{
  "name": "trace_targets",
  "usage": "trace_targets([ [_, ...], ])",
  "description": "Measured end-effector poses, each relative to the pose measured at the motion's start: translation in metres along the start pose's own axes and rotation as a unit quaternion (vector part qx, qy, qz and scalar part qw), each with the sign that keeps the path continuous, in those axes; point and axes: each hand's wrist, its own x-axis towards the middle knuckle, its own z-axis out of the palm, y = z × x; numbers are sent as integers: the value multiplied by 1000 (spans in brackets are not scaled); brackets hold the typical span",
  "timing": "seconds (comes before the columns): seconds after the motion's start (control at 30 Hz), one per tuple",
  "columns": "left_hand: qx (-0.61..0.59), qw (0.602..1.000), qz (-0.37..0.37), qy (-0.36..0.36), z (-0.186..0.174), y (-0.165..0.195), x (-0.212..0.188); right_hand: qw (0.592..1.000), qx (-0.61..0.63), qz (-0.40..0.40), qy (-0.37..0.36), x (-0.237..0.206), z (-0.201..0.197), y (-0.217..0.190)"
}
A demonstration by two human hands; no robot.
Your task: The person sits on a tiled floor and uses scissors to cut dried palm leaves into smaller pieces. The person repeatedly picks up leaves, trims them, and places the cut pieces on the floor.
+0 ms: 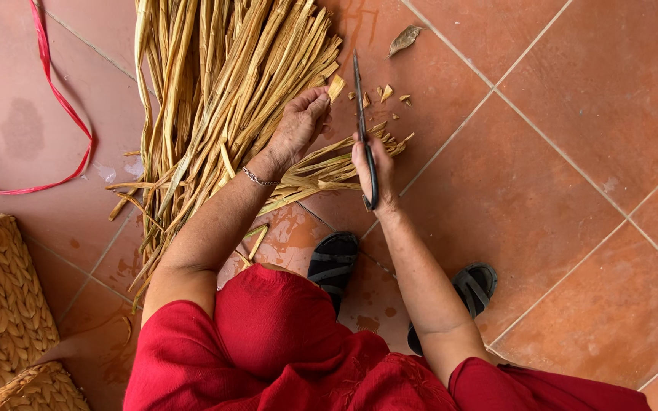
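A big bundle of dried yellow plant strips (pixel 215 84) lies on the terracotta tile floor (pixel 557 175). My left hand (pixel 298 125) rests on the strips' cut ends and pinches a small piece of strip between its fingertips. My right hand (pixel 371 171) grips the handles of long dark scissors (pixel 362 114), blades pointing away from me, just right of the strip ends. Small cut scraps (pixel 386 95) lie beside the blades. A thin bracelet sits on my left wrist.
A red ribbon (pixel 55 99) curls on the floor at the left. Woven baskets (pixel 1 297) stand at the lower left. A dry leaf (pixel 405 38) lies at the top. My feet in dark sandals (pixel 333 262) are below my hands, with red clothing over my knees.
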Motion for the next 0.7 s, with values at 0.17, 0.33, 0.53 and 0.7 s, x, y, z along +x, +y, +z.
trace_targets([
  [0.17, 80, 996, -5, 25, 3, -4, 0, 997, -27, 58, -42, -20, 3, 8],
  [0.33, 90, 996, 8, 2, 6, -3, -3, 997, 14, 62, -51, -23, 8, 7],
  [0.53, 113, 993, 15, 16, 11, -5, -4, 995, -54, 69, -41, -24, 9, 5],
  [0.7, 130, 991, -23, 24, 8, -4, -3, 989, -141, 44, -32, -21, 5, 2],
])
